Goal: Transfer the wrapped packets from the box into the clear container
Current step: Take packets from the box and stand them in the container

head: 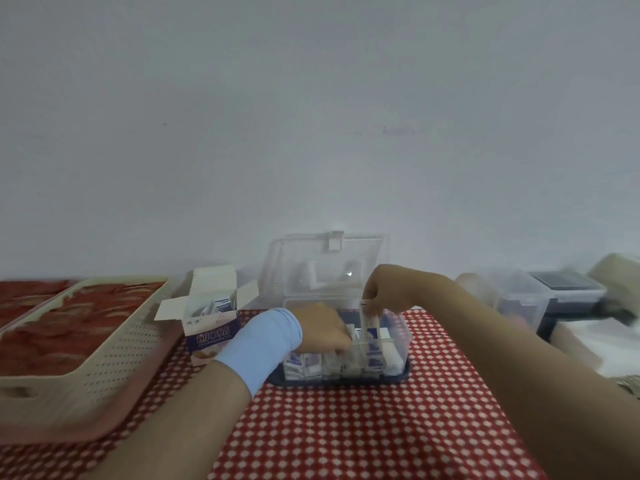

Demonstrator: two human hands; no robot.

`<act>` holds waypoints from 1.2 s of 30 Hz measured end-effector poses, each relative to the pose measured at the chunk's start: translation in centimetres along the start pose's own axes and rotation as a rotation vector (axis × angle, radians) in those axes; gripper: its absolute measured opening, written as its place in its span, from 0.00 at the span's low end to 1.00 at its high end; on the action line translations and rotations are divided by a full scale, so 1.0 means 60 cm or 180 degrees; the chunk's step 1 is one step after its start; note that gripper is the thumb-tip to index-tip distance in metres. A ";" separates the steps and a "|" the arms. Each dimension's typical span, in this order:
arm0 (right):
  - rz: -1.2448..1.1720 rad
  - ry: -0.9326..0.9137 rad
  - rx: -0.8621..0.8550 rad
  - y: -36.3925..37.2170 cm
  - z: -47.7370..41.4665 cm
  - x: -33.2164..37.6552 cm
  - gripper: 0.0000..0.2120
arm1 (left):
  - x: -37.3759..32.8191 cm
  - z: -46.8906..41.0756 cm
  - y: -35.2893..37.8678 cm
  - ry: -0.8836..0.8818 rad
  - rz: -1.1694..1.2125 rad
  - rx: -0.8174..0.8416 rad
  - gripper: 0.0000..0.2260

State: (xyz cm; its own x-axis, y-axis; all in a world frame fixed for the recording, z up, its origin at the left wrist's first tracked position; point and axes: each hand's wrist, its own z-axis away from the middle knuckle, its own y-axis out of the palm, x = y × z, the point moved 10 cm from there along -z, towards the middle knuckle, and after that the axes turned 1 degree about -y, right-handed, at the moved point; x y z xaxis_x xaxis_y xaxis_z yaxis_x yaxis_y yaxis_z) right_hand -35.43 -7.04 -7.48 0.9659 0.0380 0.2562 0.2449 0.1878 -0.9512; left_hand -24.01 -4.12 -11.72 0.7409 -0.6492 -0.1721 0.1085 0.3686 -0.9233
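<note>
Wrapped packets (332,367) stand in tight rows inside the clear container (398,337), directly below both of my grips. The container's lid (311,258) is swung up and back, beyond the grips, against the wall.

My left grip (323,329), with a light blue wristband (263,344) just behind it, reaches down into the container's left part, knuckles up. Its fingers curl down among the packets and are hidden there, so I cannot tell whether it holds any.

My right grip (388,289) hovers over the container's middle. Thumb and fingertips are pinched narrow on the top end of one upright packet (366,323), which hangs straight down from the grip. Its lower end sits among the others.

To the left of my left grip, just beside the container, stands the cardboard box (211,336). Its flaps are open, and more packets show inside.

Further left lies a beige perforated basket (114,344). Past my right grip sits a blurred plastic bin (519,299). A red-and-white checked cloth (363,427) covers the counter under my forearms.
</note>
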 end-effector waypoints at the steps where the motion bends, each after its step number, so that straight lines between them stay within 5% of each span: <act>1: 0.0108 0.0037 0.0012 0.009 -0.004 -0.001 0.09 | 0.000 -0.001 0.008 0.0002 -0.0158 0.0102 0.32; 11: 0.0646 0.0236 0.0021 0.050 -0.014 -0.002 0.11 | -0.029 -0.011 -0.002 0.0130 0.0024 -0.0258 0.26; 22: 0.1276 0.0192 -0.0294 0.045 -0.006 0.011 0.09 | -0.050 -0.042 0.029 0.0166 0.0117 -0.0155 0.07; 29: 0.1298 0.0006 -0.0099 0.047 0.002 0.022 0.15 | -0.056 -0.030 0.016 0.0279 0.0327 -0.0176 0.06; 32: 0.1142 -0.0034 -0.0029 0.037 0.008 0.025 0.13 | -0.044 -0.002 -0.021 0.0279 0.0430 -0.0404 0.25; 36: 0.0667 -0.0039 -0.0472 -0.027 0.015 0.037 0.14 | 0.003 0.051 -0.081 0.0231 0.0867 -0.0757 0.20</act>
State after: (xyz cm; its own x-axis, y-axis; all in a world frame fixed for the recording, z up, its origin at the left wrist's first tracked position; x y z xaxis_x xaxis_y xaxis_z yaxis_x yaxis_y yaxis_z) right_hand -33.75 -6.36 -5.22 0.9960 0.0730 0.0520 0.0500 0.0286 -0.9983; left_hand -22.42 -3.99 -6.21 0.6716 -0.5971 -0.4386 -0.2497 0.3750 -0.8928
